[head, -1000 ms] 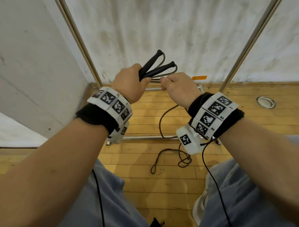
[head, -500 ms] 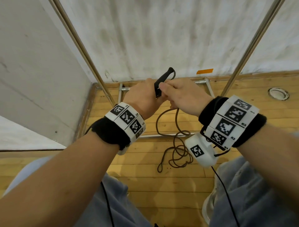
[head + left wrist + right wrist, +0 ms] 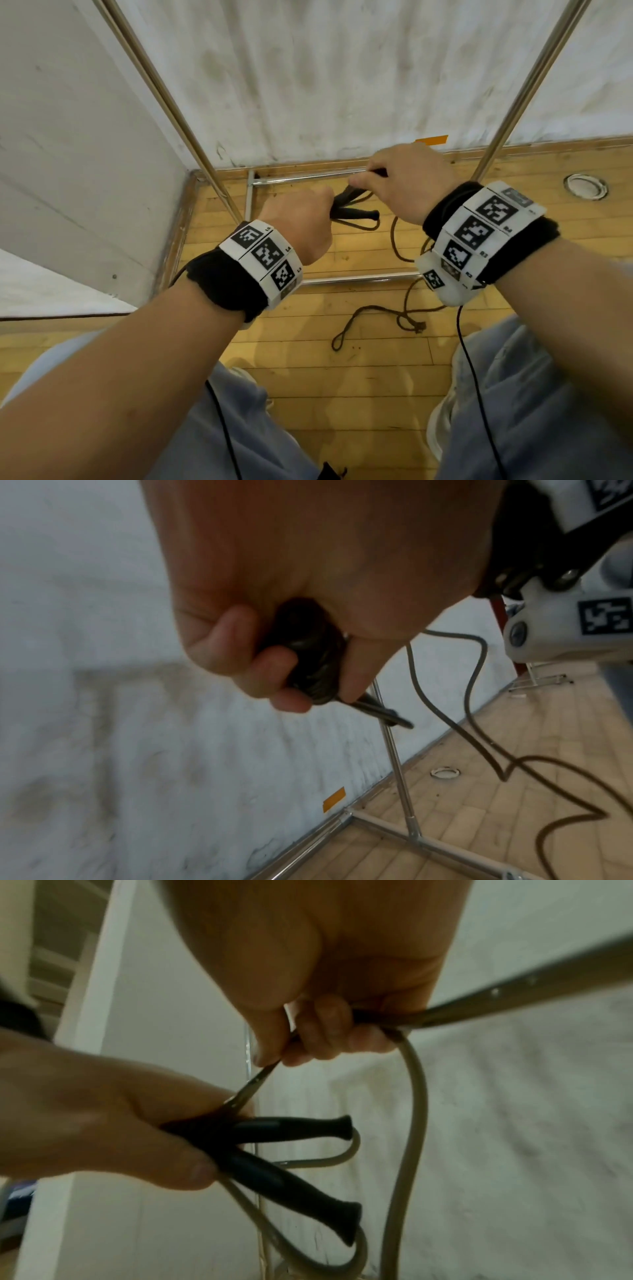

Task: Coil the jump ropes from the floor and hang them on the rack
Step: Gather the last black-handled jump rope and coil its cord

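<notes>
Both handles (image 3: pixel 356 209) are clamped in the left hand (image 3: pixel 301 222), fingers curled tight, long axis pointing right toward the right hand (image 3: pixel 407 181). Cord (image 3: pixel 397 240) is pinched by the right hand just beside the handles; the slack hangs below it, tail lying on the floor (image 3: pixel 342 370). Next wrap judged to feed from the right.

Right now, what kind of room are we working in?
Probably a gym or sports hall: a pale wooden strip floor, a scuffed white wall, a bare chrome tube rack, and a black-handled jump rope gripped in the left hand.
</notes>
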